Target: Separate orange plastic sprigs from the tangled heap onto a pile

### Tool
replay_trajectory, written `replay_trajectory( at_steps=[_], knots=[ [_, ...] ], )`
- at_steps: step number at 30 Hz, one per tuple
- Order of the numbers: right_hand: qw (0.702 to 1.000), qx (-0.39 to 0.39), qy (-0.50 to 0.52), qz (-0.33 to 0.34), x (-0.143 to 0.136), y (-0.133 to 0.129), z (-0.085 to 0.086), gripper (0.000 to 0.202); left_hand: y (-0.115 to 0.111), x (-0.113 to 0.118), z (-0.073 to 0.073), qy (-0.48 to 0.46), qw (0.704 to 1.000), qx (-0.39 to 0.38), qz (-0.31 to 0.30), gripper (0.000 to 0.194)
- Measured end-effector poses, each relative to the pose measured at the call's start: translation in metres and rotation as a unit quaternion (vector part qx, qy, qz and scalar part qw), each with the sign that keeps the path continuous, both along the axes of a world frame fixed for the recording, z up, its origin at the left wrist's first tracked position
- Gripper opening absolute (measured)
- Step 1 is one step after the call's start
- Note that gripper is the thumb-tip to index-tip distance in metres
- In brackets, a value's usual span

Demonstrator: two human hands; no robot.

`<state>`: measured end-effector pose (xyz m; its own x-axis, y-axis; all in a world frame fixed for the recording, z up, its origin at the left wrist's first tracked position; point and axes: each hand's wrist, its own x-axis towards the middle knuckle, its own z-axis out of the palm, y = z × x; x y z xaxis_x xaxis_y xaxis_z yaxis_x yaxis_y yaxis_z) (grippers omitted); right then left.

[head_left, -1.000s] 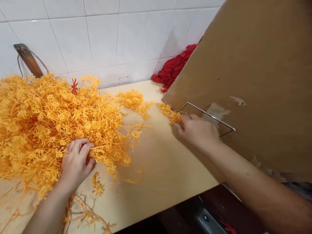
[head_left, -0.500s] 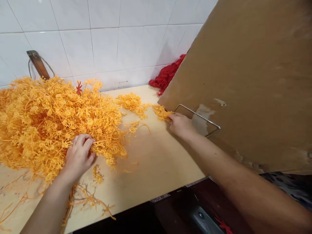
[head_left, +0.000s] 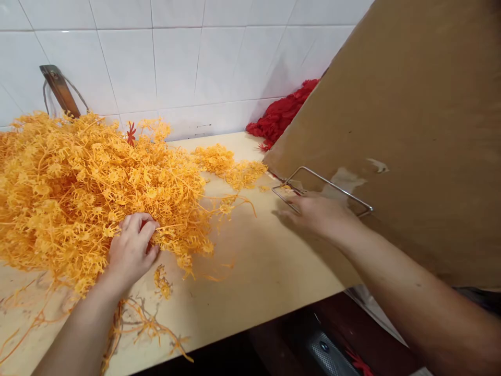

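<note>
My left hand (head_left: 133, 249) gripped a sprig in the orange heap (head_left: 86, 183) on the desk (head_left: 254, 271). My right hand (head_left: 317, 211) lay open by the wire frame (head_left: 324, 190). I judged pulling one sprig free was next.

Red pile (head_left: 282, 115) by brown board (head_left: 410, 130).

A pale wooden counter (head_left: 258, 261) is running up to a white tiled wall. A big tangled heap of orange plastic sprigs (head_left: 78, 183) is lying on its left side, a smaller orange clump (head_left: 230, 167) is sitting near the middle, loose bare stems (head_left: 148, 326) are lying at the front edge, and a red pile (head_left: 282, 115) is resting at the back.
</note>
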<state>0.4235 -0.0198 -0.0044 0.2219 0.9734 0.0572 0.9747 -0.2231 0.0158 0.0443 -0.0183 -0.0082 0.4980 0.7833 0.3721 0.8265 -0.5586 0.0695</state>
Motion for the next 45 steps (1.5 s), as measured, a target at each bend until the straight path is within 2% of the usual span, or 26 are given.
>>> replay_trajectory(
  at_steps=[4, 7, 11, 14, 16, 18, 20, 22, 25, 29, 31, 34, 36, 38, 42, 45],
  knots=[
    [0.995, -0.081, -0.054, -0.007, -0.014, -0.007, -0.016, 0.022, -0.002, 0.000, 0.000, 0.000, 1.000, -0.001, 0.002, 0.027],
    [0.997, -0.060, -0.043, 0.033, -0.026, 0.008, -0.019, 0.027, -0.002, 0.000, 0.000, -0.001, 1.000, -0.006, 0.004, 0.028],
    [0.995, -0.012, -0.034, 0.092, -0.040, 0.030, -0.010, 0.030, -0.001, -0.002, 0.000, -0.002, 1.000, -0.001, -0.005, 0.028],
    [0.997, -0.009, -0.065, 0.039, -0.040, 0.029, 0.001, 0.035, -0.001, -0.002, 0.000, -0.005, 1.000, 0.003, -0.007, 0.027],
    [0.995, -0.060, -0.077, -0.007, -0.035, 0.021, 0.004, 0.036, -0.001, -0.002, 0.000, -0.005, 1.000, 0.004, -0.005, 0.027],
    [0.991, -0.110, -0.073, -0.031, -0.028, 0.010, 0.000, 0.033, -0.001, -0.001, -0.001, -0.004, 1.000, 0.004, -0.002, 0.026],
    [0.990, -0.122, -0.069, -0.032, -0.023, 0.003, -0.007, 0.035, -0.001, -0.001, -0.001, 0.000, 1.000, 0.005, -0.001, 0.027],
    [0.994, -0.094, -0.056, -0.010, -0.020, 0.005, -0.015, 0.038, -0.001, 0.000, -0.001, 0.003, 1.000, 0.007, 0.001, 0.027],
    [0.999, -0.022, -0.018, 0.023, -0.021, 0.024, -0.019, 0.035, 0.000, -0.001, 0.000, 0.004, 1.000, 0.011, 0.001, 0.027],
    [0.989, 0.134, 0.057, -0.008, -0.020, 0.049, -0.003, 0.046, 0.001, -0.002, 0.001, 0.003, 1.000, 0.018, 0.000, 0.025],
    [0.985, 0.161, 0.061, -0.021, -0.016, 0.048, 0.008, 0.043, 0.001, -0.002, 0.001, 0.002, 1.000, 0.022, -0.003, 0.025],
    [0.995, 0.071, 0.028, -0.065, -0.007, 0.032, 0.016, 0.035, 0.001, -0.002, 0.001, 0.007, 1.000, 0.024, -0.008, 0.026],
    [0.992, -0.017, 0.009, -0.124, 0.001, 0.023, 0.016, 0.038, 0.001, -0.002, 0.000, 0.011, 1.000, 0.022, -0.010, 0.025],
    [0.985, -0.063, 0.000, -0.162, 0.007, 0.019, 0.011, 0.039, 0.001, -0.002, 0.000, 0.012, 1.000, 0.024, -0.011, 0.025],
    [0.986, -0.060, 0.010, -0.158, 0.012, 0.029, 0.002, 0.033, 0.002, -0.002, -0.001, 0.004, 1.000, 0.029, -0.009, 0.025],
    [0.990, -0.028, 0.026, -0.139, 0.012, 0.042, -0.002, 0.030, 0.001, -0.001, 0.000, 0.000, 1.000, 0.015, -0.002, 0.024]
  ],
)
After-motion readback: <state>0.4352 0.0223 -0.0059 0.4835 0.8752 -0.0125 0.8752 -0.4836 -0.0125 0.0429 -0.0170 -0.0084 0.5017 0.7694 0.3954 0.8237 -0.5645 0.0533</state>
